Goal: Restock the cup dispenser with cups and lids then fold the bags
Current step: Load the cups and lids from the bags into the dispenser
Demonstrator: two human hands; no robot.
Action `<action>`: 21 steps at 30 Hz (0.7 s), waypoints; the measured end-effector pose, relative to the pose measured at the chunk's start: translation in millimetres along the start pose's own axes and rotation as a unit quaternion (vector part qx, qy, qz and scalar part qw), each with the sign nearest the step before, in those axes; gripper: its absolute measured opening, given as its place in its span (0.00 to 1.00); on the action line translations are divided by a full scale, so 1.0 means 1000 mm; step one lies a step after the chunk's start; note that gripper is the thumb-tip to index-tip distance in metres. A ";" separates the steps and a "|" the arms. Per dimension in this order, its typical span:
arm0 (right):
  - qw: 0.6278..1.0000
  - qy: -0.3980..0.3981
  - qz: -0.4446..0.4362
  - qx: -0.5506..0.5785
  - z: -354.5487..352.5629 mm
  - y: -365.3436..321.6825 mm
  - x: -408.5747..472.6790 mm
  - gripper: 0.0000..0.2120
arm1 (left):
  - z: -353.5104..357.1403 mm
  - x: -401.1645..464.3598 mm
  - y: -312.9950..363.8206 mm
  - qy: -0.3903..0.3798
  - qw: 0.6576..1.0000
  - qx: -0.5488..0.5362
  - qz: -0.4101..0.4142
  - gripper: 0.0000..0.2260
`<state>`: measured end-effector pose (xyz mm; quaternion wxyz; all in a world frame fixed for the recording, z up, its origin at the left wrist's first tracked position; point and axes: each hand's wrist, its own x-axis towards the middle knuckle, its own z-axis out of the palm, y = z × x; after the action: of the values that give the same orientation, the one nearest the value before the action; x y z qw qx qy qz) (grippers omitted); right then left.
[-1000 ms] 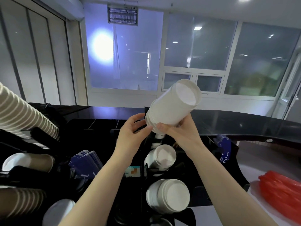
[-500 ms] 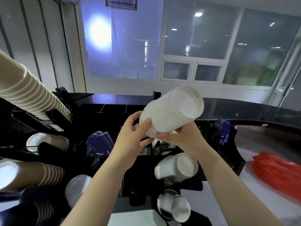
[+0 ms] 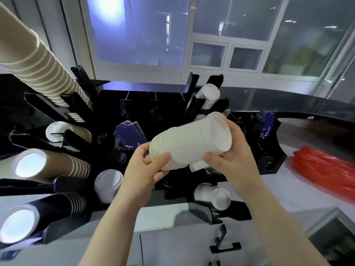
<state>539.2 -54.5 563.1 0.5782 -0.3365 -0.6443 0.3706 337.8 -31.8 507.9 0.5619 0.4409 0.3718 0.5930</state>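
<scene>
At frame centre, the left hand (image 3: 146, 169) and right hand (image 3: 228, 152) grip the stack of white lids (image 3: 189, 144) end to end; light, thin, likely slippery, so hold both ends.

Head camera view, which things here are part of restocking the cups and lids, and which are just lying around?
Part of the job:
white stack, held in left hand and right hand
black dispenser
brown cup stacks
black cup stack
red bags

Lying about:
blue sleeves
black bracket
</scene>
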 end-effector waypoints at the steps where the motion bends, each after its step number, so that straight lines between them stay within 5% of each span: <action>1: 1.000 0.006 0.006 0.002 0.002 0.002 -0.007 0.34 | -0.003 -0.005 -0.004 0.004 1.000 0.001 -0.006 0.28; 14: 0.998 0.000 0.057 -0.019 -0.005 0.019 -0.069 0.35 | 0.000 -0.068 -0.023 0.074 0.992 0.097 0.017 0.31; 21: 0.993 0.099 0.069 0.008 -0.058 0.006 -0.117 0.30 | 0.043 -0.106 -0.037 0.050 0.993 0.100 0.045 0.24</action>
<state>608.9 -147.0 503.3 0.6150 -0.4109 -0.5560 0.3791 388.7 -135.9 476.5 0.4688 0.4806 0.4365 0.5989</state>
